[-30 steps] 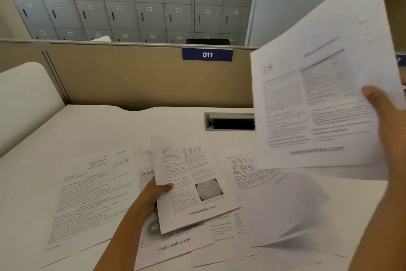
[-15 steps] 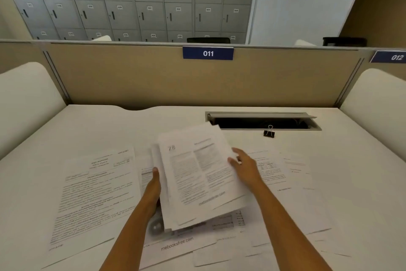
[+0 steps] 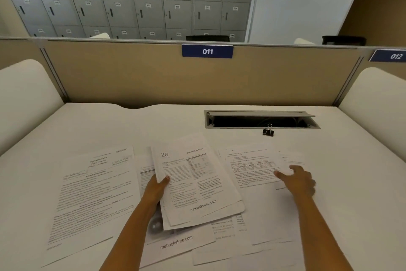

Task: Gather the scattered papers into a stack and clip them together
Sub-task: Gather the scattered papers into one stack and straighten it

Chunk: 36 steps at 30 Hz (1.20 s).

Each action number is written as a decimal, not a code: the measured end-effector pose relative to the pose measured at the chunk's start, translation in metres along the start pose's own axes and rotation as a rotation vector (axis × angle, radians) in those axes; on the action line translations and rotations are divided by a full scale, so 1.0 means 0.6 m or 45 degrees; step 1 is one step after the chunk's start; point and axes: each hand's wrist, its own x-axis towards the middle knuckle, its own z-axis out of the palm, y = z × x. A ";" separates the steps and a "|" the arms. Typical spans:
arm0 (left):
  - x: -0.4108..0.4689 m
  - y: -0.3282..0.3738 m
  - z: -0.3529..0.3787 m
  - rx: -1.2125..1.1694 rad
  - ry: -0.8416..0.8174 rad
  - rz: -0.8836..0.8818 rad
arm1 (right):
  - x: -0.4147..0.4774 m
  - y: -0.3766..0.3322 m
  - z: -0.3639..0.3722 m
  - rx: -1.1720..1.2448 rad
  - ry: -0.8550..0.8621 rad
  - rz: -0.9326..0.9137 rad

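Head view, L to R. Loose sheet (image 3: 92, 196) lies flat at L on white bench (image 3: 98, 126). Left hand (image 3: 156, 188) grips L edge of small stack of papers (image 3: 195, 180) w/ thumb on top pg "28"; more sheets (image 3: 175, 245) underneath. Right hand (image 3: 299, 179), fingers spread & holding nothing, is over a table-printed sheet (image 3: 252, 167). Binder clip (image 3: 268, 131) stands apart, just in front of cable slot (image 3: 261, 119).

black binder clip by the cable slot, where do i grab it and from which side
Pinch the two silver wire handles of the small black metal binder clip from above with the free right hand. It appears to stand on the white desk handles up, apart from the papers.
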 end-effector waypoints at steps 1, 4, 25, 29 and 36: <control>0.000 0.000 0.000 0.005 -0.001 -0.004 | 0.005 0.014 -0.010 -0.062 -0.044 0.083; 0.004 -0.001 0.001 -0.004 0.001 -0.011 | 0.014 0.043 -0.019 -0.065 -0.140 0.136; 0.004 -0.003 0.005 0.009 0.022 -0.013 | -0.006 0.034 -0.026 -0.336 -0.159 0.026; 0.004 -0.002 0.005 0.013 0.020 -0.015 | 0.023 0.045 -0.024 -0.214 -0.360 0.060; 0.004 -0.002 0.003 0.008 0.023 -0.023 | -0.003 0.040 -0.075 0.233 -0.318 0.033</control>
